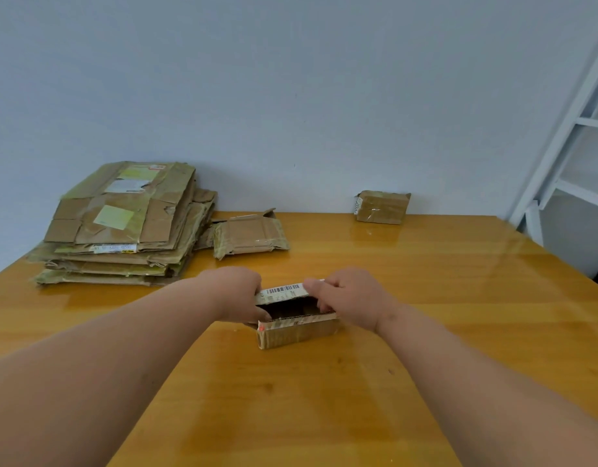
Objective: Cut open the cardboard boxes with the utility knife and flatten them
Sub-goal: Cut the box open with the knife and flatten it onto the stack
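A small cardboard box stands on the wooden table in front of me, its top open and its inside dark. My left hand grips the box's left end, thumb on the near side. My right hand grips the right end, with its fingers curled over the far flap that bears a barcode label. A small orange spot shows at the box's near left corner. No utility knife is in view.
A stack of flattened boxes lies at the far left of the table. One flattened small box lies beside it. A sealed taped box stands against the wall at the far right. A white metal frame rises at the right.
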`<state>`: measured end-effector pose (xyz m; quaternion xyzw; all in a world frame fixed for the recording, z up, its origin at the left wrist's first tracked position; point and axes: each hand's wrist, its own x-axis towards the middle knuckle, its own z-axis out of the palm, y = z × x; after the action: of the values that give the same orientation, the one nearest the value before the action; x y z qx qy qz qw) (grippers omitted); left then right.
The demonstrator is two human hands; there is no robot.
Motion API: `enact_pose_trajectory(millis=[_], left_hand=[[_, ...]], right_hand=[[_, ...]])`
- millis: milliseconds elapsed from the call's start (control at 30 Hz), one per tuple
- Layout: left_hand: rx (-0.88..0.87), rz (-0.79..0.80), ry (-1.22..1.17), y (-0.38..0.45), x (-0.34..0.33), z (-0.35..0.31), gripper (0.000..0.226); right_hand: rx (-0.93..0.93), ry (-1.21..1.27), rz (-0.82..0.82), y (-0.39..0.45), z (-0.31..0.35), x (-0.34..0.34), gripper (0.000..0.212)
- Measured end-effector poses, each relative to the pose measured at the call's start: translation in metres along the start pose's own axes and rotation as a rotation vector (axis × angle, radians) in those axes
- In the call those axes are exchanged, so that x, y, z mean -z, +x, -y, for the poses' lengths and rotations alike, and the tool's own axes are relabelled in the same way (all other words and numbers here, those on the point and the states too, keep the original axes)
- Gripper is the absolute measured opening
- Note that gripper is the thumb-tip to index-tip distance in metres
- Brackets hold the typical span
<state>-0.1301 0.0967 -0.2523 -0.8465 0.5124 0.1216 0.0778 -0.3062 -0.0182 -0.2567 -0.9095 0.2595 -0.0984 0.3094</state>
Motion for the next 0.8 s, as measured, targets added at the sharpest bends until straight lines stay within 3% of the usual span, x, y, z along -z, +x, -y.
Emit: enact_pose_trajectory(millis=[133,233,367,467,533,633,733,800], left_hand=[[0.032,-0.091,-0.063,0.0,-0.002,0.0,0.033],[0.053,-0.134,-0.181,-0.001,0.0,0.002,0.038],[0.117,-0.16,-0.348,0.001,-0.003,0.004,0.044],[0.138,-0.185,-0.419,0.004,-0.006,0.004,0.044],[0.143,-0.188,-0.473,0.005,-0.007,0.005,0.042],[0.169,-0.157,-0.576,0.005,-0.005,0.007,0.039],[0.188,-0.123,-0.712,0.003,-0.001,0.01,0.035],[0.172,-0.127,-0.834,0.001,0.002,0.014,0.029]], right_hand=[[-0.017,-0.065,0.025,-0.002,-0.01,-0.004,0.036],[0.039,-0.118,0.017,-0.002,-0.018,-0.011,0.008],[0.059,-0.227,0.038,-0.002,-0.032,-0.012,0.05],[0.045,-0.132,0.137,-0.004,-0.034,-0.006,0.086],[-0.003,-0.084,0.248,-0.005,-0.032,0.002,0.093],[-0.018,-0.08,0.297,-0.005,-0.032,0.01,0.062],[-0.086,0.021,0.149,-0.004,-0.032,0.016,0.027],[-0.134,0.151,0.029,-0.003,-0.029,0.021,0.017]])
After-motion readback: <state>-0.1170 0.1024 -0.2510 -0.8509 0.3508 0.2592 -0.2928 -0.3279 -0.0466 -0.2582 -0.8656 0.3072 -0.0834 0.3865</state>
